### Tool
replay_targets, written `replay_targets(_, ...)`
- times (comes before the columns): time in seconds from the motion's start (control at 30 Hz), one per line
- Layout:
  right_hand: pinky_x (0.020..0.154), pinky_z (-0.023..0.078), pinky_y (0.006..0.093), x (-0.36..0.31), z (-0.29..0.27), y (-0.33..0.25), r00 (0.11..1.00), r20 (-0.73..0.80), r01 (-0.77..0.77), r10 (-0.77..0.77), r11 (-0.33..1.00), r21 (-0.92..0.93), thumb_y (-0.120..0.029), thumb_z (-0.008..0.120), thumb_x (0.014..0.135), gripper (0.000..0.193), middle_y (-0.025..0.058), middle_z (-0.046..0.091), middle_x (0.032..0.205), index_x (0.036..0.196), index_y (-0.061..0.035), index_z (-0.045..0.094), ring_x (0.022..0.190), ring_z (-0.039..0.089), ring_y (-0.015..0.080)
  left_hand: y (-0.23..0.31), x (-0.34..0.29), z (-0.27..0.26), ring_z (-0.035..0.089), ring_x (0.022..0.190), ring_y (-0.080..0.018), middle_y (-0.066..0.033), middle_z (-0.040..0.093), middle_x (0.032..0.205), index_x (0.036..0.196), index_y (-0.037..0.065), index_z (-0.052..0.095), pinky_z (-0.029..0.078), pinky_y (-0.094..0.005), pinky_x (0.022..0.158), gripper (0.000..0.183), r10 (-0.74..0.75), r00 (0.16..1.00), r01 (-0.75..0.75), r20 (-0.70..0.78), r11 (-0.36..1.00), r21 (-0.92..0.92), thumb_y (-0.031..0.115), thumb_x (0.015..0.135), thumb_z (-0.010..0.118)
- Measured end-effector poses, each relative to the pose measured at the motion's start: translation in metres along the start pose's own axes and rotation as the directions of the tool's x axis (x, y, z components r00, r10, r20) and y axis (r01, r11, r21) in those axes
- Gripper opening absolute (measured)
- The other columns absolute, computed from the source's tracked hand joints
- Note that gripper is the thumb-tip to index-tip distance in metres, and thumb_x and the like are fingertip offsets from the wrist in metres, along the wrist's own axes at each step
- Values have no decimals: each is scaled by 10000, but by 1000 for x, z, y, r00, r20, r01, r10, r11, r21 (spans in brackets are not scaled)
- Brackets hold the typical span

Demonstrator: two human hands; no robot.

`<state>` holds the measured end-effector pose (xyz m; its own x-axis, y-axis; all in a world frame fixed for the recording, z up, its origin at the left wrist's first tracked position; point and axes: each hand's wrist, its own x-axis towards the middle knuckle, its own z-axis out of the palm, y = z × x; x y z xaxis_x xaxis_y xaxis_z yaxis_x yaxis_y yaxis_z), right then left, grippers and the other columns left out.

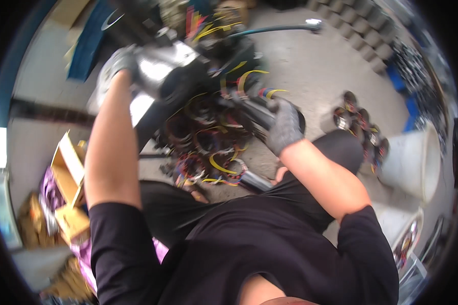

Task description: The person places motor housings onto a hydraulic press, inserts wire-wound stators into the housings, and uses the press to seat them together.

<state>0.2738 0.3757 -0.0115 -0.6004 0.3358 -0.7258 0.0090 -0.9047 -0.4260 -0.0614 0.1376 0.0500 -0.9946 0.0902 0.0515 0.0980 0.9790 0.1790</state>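
Note:
My right hand [286, 128], in a grey glove, is closed round a dark metal motor casing [257, 116]. Red, blue and yellow wires [249, 86] stick out around its far end. Farther left, my gloved left hand [118, 65] is up against a shiny rounded metal machine part [163, 66]. Motion smears its fingers, so their grip does not show. Below and between my arms, several wound copper stators [193, 134] with yellow ties lie heaped on the floor. Near my legs a metal cylinder [255, 181] lies among them.
To the right, wired cylinders [359, 119] stand by a white bucket [409, 162]. Another white container [399, 229] is nearer me. Stacked grey cylinders [356, 28] and blue bins [409, 109] line the far right. Open cardboard boxes [68, 173] are at left. A hose [275, 29] crosses behind.

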Motion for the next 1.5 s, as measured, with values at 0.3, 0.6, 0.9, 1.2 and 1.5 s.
replay_targets(0.3,873,591,414,-23,-36,-169,647,154,655,-747,648,390,-156,662,748,251,134,665,1004,956,-18,632,912,676,269,-20,13,0,680,1163,-397,-263,713,1219,1207,-26,720,517,-477,964,700,-177,978,203,113,930,-307,609,930,614)
replay_targets(0.6,771,549,409,119,-350,-93,879,2,357,-477,655,-666,-172,672,793,196,96,716,948,953,-65,708,837,686,248,-90,110,28,656,1202,-369,-224,683,1310,1293,21,687,487,-462,1026,599,-223,975,217,-8,956,-197,532,1015,541)
replay_targets(0.9,593,524,475,178,-534,38,917,385,149,-103,-807,-571,-152,645,793,119,167,730,770,818,-118,756,691,719,331,-113,122,33,648,1206,-383,-230,696,1260,1187,11,733,487,-431,1027,589,-176,978,165,-115,982,-97,533,986,549)
replay_targets(1.2,972,531,467,83,-468,-31,943,-160,-222,-292,-191,-956,-488,602,881,594,296,690,1177,1155,26,718,1110,680,411,-110,135,51,688,1138,-332,-219,731,1199,1159,-20,738,496,-418,996,621,-150,985,140,-86,984,-110,545,1011,526)
replay_targets(1.5,781,613,568,39,-551,-2,823,-555,-236,-124,813,-533,-509,713,905,680,249,721,1080,1365,-30,564,905,739,412,-97,95,45,693,1058,-272,-173,736,1215,1238,-16,716,529,-393,957,542,-182,983,154,-11,863,-482,458,1018,573)
